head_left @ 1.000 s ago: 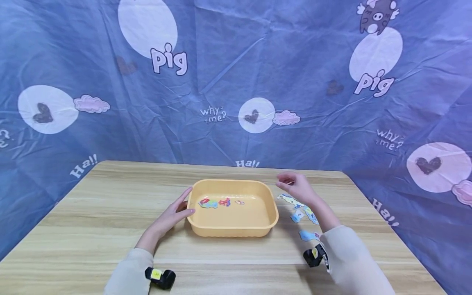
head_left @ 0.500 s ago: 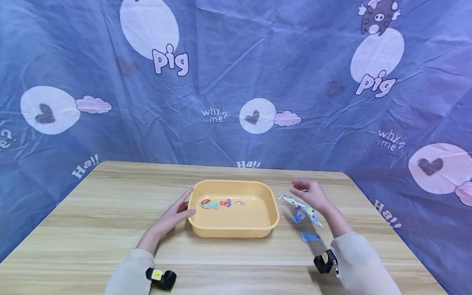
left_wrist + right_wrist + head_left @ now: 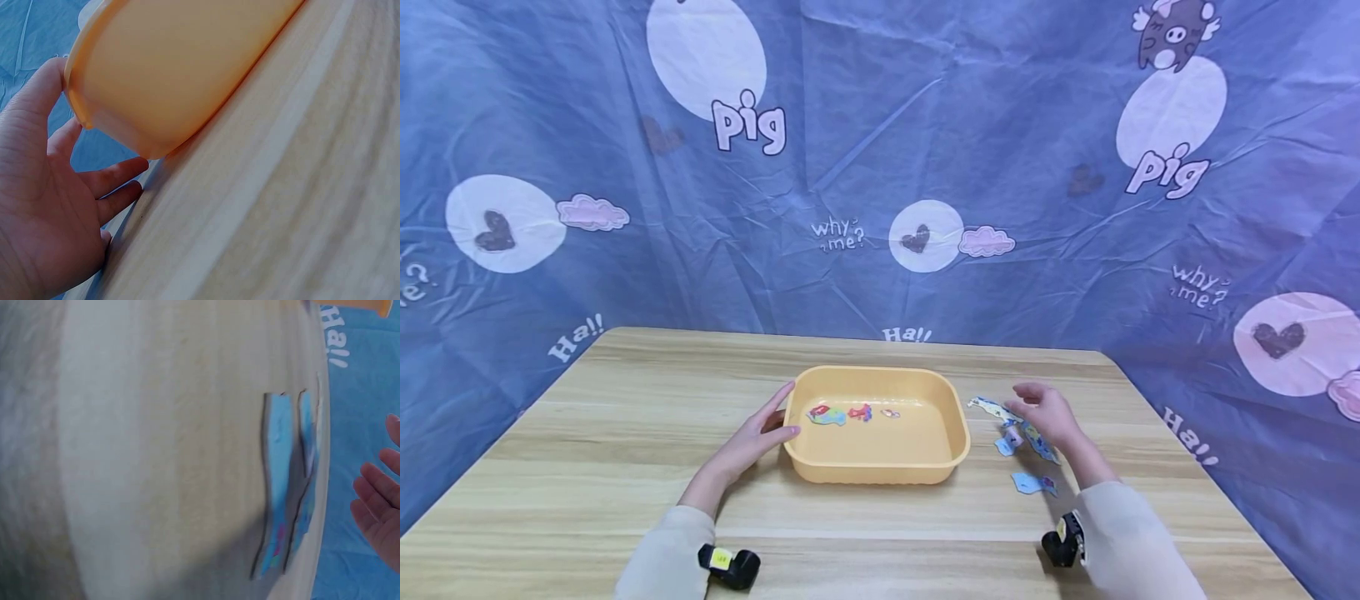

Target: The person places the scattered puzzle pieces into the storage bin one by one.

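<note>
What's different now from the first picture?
The right hand moved right and nearer the person, away from the yellow-orange tub. I can't see it grab or drop anything. The left hand stayed at the tub's left side, and three picture pieces stayed inside.

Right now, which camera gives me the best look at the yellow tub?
The head view: it shows nearly the whole yellow tub, including three colourful pieces inside. The left wrist view shows part of its outer wall, close up beside the left hand; the right wrist view catches only a sliver at the top edge.
</note>
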A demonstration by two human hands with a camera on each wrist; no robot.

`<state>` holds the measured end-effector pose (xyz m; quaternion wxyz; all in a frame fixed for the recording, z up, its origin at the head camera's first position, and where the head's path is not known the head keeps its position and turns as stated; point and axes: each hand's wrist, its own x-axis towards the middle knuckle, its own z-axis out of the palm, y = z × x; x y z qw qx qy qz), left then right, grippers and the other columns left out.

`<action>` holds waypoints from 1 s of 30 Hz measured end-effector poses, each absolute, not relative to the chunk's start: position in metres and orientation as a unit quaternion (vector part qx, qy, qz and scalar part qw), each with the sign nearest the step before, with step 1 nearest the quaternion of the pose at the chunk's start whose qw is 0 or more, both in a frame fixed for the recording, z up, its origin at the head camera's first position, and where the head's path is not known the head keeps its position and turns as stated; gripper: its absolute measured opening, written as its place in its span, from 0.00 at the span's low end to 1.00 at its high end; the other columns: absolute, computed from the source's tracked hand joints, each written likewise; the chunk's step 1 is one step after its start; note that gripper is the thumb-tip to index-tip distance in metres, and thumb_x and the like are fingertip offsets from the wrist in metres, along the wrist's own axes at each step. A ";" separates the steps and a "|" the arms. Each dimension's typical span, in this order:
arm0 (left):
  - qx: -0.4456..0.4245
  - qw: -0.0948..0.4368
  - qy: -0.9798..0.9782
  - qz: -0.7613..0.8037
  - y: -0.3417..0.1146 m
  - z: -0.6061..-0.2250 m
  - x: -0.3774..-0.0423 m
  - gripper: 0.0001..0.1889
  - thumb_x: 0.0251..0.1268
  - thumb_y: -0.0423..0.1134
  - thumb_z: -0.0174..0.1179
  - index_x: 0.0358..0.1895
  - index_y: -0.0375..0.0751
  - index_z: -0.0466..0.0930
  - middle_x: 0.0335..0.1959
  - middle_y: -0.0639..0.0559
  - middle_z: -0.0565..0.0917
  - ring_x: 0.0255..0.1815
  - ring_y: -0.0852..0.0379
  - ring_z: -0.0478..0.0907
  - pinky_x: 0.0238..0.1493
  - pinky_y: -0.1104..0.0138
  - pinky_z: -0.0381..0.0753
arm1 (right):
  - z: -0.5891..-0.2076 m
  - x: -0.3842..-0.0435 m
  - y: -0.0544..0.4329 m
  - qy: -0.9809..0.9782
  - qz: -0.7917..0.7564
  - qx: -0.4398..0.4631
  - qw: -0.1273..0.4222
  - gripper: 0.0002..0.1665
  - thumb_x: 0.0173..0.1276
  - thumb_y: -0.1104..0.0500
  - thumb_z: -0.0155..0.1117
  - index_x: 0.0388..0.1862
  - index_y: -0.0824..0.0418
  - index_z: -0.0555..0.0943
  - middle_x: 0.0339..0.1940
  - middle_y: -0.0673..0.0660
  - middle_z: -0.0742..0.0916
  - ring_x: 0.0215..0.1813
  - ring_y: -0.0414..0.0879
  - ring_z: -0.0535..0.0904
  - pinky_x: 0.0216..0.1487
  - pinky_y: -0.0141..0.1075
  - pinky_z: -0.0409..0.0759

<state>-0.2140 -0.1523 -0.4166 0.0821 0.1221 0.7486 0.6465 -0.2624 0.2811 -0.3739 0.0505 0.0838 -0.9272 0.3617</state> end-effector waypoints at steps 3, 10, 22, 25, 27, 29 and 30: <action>0.123 0.081 0.748 0.647 -0.152 -0.417 -0.214 0.36 0.58 0.38 0.54 0.67 0.54 0.45 0.58 0.32 0.62 0.58 0.43 0.60 0.56 0.53 0.56 | -0.378 -0.263 0.283 -0.929 0.360 0.073 0.041 0.25 0.58 0.61 0.58 0.49 0.77 0.69 0.48 0.74 0.73 0.50 0.65 0.68 0.48 0.51 0.67; 0.118 0.081 0.749 0.647 -0.152 -0.418 -0.215 0.35 0.58 0.37 0.53 0.67 0.55 0.46 0.58 0.33 0.62 0.58 0.44 0.59 0.57 0.53 0.55 | -0.389 -0.263 0.285 -0.938 0.339 0.068 0.016 0.28 0.56 0.58 0.60 0.50 0.76 0.69 0.50 0.73 0.72 0.52 0.66 0.66 0.50 0.52 0.64; 0.121 0.082 0.746 0.649 -0.152 -0.418 -0.215 0.36 0.56 0.40 0.55 0.67 0.55 0.46 0.58 0.33 0.63 0.58 0.44 0.60 0.57 0.52 0.54 | -0.399 -0.264 0.287 -0.945 0.324 0.027 -0.020 0.32 0.55 0.54 0.62 0.53 0.74 0.68 0.52 0.74 0.70 0.54 0.66 0.63 0.52 0.53 0.61; 0.122 0.081 0.747 0.648 -0.152 -0.419 -0.215 0.36 0.57 0.40 0.55 0.67 0.55 0.46 0.58 0.33 0.63 0.58 0.44 0.60 0.57 0.53 0.55 | -0.402 -0.264 0.288 -0.941 0.336 0.015 -0.029 0.33 0.55 0.54 0.62 0.53 0.74 0.68 0.53 0.73 0.70 0.53 0.65 0.63 0.52 0.53 0.62; 0.122 0.080 0.747 0.649 -0.152 -0.419 -0.215 0.36 0.57 0.39 0.55 0.67 0.54 0.46 0.58 0.33 0.63 0.58 0.44 0.60 0.57 0.53 0.55 | -0.404 -0.265 0.288 -0.940 0.341 0.017 -0.027 0.33 0.54 0.54 0.63 0.53 0.75 0.68 0.52 0.73 0.69 0.53 0.65 0.63 0.52 0.54 0.61; 0.122 0.080 0.747 0.648 -0.152 -0.419 -0.215 0.36 0.57 0.39 0.55 0.67 0.54 0.46 0.58 0.33 0.63 0.58 0.44 0.60 0.57 0.53 0.55 | -0.406 -0.265 0.288 -0.941 0.337 0.024 -0.020 0.32 0.53 0.55 0.63 0.51 0.75 0.69 0.52 0.73 0.69 0.54 0.66 0.62 0.52 0.54 0.60; 0.122 0.080 0.747 0.648 -0.152 -0.419 -0.215 0.36 0.57 0.39 0.55 0.67 0.54 0.46 0.58 0.33 0.63 0.58 0.44 0.60 0.57 0.53 0.55 | -0.407 -0.265 0.288 -0.942 0.334 0.027 -0.016 0.32 0.53 0.55 0.64 0.51 0.75 0.69 0.52 0.73 0.69 0.54 0.66 0.62 0.53 0.55 0.59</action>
